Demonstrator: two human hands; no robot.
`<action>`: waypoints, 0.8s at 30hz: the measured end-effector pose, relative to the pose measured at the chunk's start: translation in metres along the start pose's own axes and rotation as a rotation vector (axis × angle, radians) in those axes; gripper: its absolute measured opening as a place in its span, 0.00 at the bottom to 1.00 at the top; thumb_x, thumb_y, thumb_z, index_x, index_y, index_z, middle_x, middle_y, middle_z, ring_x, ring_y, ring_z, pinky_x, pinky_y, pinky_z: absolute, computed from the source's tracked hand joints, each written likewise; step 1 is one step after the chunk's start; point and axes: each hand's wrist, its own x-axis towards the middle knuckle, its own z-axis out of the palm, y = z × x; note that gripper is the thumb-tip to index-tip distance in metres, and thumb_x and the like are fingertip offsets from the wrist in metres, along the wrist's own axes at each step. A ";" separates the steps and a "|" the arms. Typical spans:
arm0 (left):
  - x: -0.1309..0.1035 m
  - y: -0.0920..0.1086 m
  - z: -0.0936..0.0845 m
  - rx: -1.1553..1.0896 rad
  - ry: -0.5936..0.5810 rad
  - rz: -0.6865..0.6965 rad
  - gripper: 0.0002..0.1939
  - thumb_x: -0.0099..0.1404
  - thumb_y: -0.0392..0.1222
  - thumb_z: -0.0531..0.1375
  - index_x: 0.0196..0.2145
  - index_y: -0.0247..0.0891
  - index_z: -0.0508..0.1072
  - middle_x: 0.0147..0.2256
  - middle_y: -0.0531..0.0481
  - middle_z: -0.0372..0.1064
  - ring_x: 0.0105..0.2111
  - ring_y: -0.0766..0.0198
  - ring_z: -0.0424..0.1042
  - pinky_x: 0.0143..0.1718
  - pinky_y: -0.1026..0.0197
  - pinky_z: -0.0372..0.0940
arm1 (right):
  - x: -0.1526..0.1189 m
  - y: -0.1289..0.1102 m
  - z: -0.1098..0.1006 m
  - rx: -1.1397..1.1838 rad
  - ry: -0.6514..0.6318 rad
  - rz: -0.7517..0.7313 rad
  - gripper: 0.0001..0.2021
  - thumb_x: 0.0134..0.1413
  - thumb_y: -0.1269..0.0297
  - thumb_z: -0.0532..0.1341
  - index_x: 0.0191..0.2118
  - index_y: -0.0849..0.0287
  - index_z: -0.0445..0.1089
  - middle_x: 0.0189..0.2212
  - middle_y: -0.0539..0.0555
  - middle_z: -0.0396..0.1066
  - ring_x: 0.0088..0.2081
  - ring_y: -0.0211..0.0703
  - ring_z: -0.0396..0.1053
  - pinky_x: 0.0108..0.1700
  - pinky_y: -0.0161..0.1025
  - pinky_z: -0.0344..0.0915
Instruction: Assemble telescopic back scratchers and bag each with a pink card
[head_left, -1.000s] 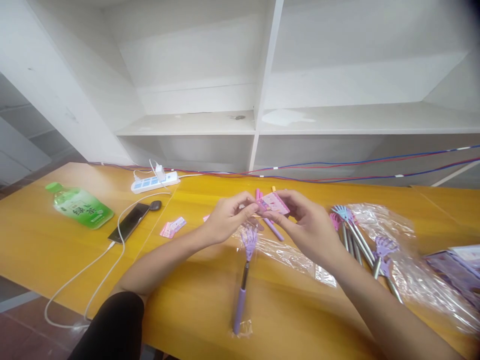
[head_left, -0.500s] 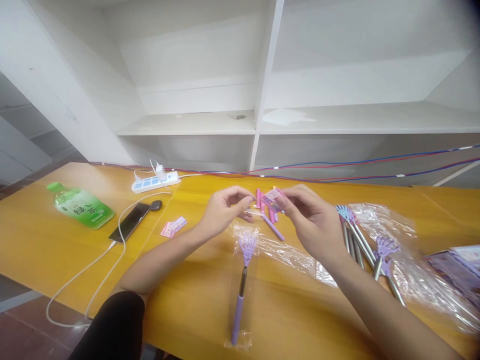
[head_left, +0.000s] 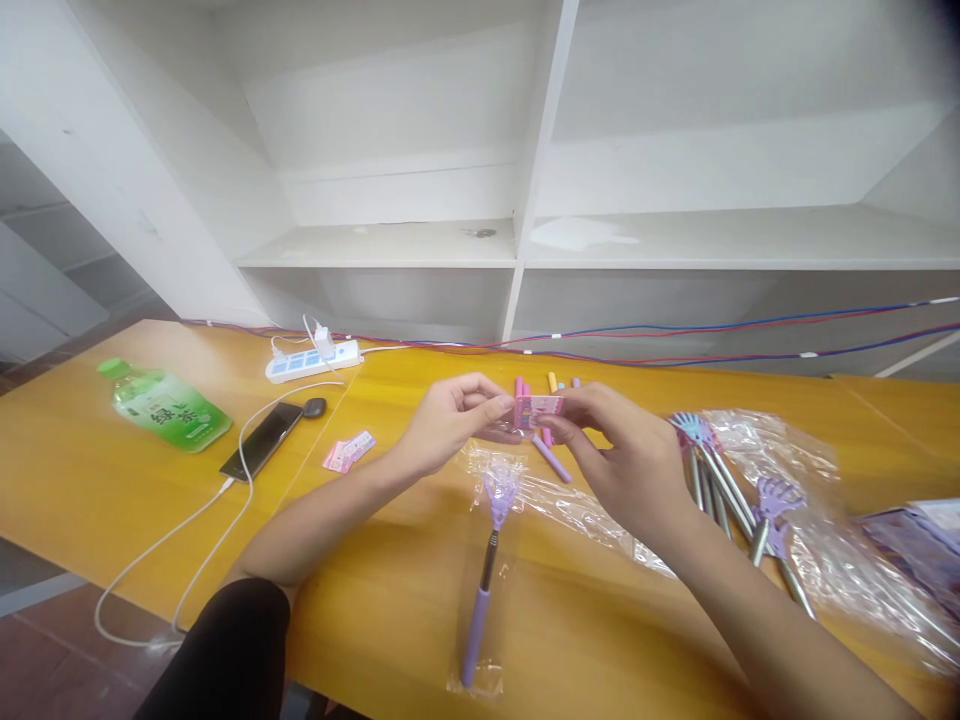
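Note:
A small pink printed card (head_left: 538, 406) is pinched between my two hands above the table. My left hand (head_left: 459, 420) has thumb and fingers closed on its left edge. With thumb and forefinger, my right hand (head_left: 626, 450) grips the right side. Below them lies a purple hand-shaped back scratcher (head_left: 480, 600) in a clear plastic sleeve (head_left: 499, 675), its claw end pointing away from me. Behind the card are several coloured tubes, among them a purple tube (head_left: 551, 458) and a yellow tube (head_left: 553, 382).
Several back scratchers (head_left: 776, 500) with metal rods lie on clear plastic bags (head_left: 832, 560) at right. To the left are loose cards (head_left: 349, 451), a phone (head_left: 262, 440) on a cable, a green bottle (head_left: 169, 408) and a power strip (head_left: 313, 361). White shelving (head_left: 390, 245) stands behind.
The pink card has tilted flatter, and my left fingers now hold its left edge. My right hand has shifted slightly lower.

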 end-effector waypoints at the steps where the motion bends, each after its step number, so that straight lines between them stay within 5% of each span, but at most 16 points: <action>1: 0.000 -0.001 0.000 -0.004 -0.002 -0.012 0.23 0.61 0.56 0.72 0.36 0.32 0.74 0.33 0.43 0.80 0.35 0.57 0.82 0.45 0.48 0.79 | 0.000 0.001 -0.002 -0.051 -0.023 -0.049 0.06 0.71 0.67 0.60 0.49 0.56 0.73 0.36 0.53 0.73 0.34 0.37 0.71 0.37 0.36 0.69; 7: 0.003 -0.003 0.001 -0.064 -0.027 -0.092 0.25 0.59 0.59 0.73 0.32 0.31 0.74 0.34 0.44 0.79 0.37 0.56 0.82 0.48 0.47 0.77 | -0.005 0.005 -0.003 -0.221 -0.223 -0.179 0.24 0.72 0.74 0.50 0.66 0.48 0.65 0.38 0.54 0.68 0.35 0.36 0.65 0.34 0.32 0.61; 13: 0.002 -0.003 0.002 -0.108 -0.016 -0.150 0.22 0.60 0.54 0.73 0.31 0.30 0.75 0.33 0.44 0.78 0.35 0.58 0.80 0.49 0.47 0.76 | -0.006 0.004 -0.003 -0.193 -0.207 -0.132 0.09 0.72 0.70 0.56 0.53 0.57 0.68 0.39 0.54 0.72 0.39 0.40 0.69 0.39 0.36 0.63; 18: 0.001 -0.005 0.005 -0.143 0.005 -0.146 0.22 0.59 0.53 0.74 0.27 0.30 0.74 0.28 0.48 0.74 0.32 0.62 0.78 0.45 0.50 0.76 | -0.006 0.001 -0.003 -0.298 -0.182 -0.253 0.08 0.69 0.76 0.58 0.49 0.59 0.70 0.39 0.54 0.72 0.39 0.40 0.67 0.40 0.38 0.62; 24: 0.000 -0.004 0.009 -0.224 0.071 -0.114 0.20 0.58 0.51 0.74 0.29 0.31 0.74 0.32 0.44 0.78 0.33 0.62 0.78 0.39 0.58 0.74 | -0.005 -0.008 -0.001 -0.364 -0.156 -0.258 0.07 0.71 0.70 0.58 0.48 0.57 0.73 0.39 0.54 0.70 0.34 0.38 0.62 0.34 0.37 0.58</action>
